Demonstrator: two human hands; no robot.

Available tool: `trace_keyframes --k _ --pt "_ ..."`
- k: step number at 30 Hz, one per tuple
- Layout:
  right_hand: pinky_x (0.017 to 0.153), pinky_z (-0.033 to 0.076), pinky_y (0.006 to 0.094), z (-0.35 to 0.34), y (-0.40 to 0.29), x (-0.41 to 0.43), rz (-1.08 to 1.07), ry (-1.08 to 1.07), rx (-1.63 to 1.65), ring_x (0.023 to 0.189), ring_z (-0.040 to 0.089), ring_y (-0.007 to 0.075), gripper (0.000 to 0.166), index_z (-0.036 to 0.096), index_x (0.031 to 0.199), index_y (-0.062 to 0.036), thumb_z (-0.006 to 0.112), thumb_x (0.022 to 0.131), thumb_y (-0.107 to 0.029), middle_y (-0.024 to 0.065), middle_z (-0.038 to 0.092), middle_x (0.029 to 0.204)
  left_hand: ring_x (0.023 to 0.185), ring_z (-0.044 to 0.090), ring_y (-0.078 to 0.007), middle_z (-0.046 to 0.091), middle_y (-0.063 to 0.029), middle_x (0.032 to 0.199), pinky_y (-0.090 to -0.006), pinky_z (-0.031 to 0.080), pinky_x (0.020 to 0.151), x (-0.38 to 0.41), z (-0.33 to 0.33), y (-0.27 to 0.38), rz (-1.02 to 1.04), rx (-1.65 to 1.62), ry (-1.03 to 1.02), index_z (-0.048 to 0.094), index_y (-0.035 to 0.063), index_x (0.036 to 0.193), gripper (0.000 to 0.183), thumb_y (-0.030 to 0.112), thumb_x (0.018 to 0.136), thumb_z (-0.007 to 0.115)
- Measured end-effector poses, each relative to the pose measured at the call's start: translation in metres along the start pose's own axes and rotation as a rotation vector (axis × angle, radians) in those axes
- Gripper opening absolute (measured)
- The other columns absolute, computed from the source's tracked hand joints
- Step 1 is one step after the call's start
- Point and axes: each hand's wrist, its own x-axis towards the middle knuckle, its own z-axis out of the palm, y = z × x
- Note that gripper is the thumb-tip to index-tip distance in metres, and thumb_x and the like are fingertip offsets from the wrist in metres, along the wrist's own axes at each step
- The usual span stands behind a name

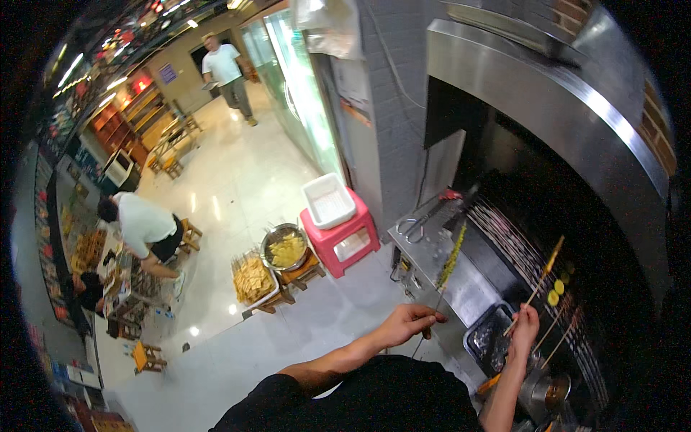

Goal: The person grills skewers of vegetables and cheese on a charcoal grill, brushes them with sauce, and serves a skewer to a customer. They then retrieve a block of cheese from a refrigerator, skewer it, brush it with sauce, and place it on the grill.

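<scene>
Between the thumb and fingers of my left hand [418,323] is a thin metal skewer, threaded at its upper end with green food [452,256] that leans over the steel counter [469,286]. My right hand [522,326] grips a wooden skewer [542,278] with a piece of orange-brown food near its tip, over the grill. Beyond the right hand, yellow-green round slices [556,292] on a skewer and several more skewers lie across the grill grate [513,237]. A black tray [475,337] sits between my hands at the counter's edge.
Scissors or tongs [413,231] lie at the counter's far end. A pink stool [345,237] bears a white basket [328,201]. Nearby stand a metal bowl [267,237] and a tray of yellow skewered food [253,281]. One person [222,65] is walking; another [143,221] bends at a table. A metal cup [556,390] stands lower right.
</scene>
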Motion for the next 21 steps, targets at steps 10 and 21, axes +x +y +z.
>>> trace_keyframes --k 10,21 --pt "0.038 0.028 0.0189 0.022 -0.074 -0.062 -0.080 -0.300 0.001 0.043 0.037 0.0037 0.017 0.054 0.101 -0.0027 0.047 0.092 -0.014 0.0013 0.052 0.066 0.070 0.056 -0.0109 0.063 -0.0076 0.104 -0.0256 0.049 0.064 -0.008 -0.002 0.001 0.046 0.024 0.067 0.059 -0.0012 0.109 0.025 0.014 0.091 0.049" --pt "0.038 0.029 0.0182 0.060 -0.138 -0.107 -0.031 -0.669 0.129 0.042 0.038 0.0040 0.019 0.056 0.100 0.0018 0.053 0.088 -0.012 0.0047 0.055 0.064 0.067 0.055 -0.0097 0.063 -0.0058 0.100 -0.0240 0.047 0.062 -0.017 -0.010 -0.005 0.051 0.048 0.133 0.060 -0.0004 0.109 0.026 0.015 0.092 0.047"
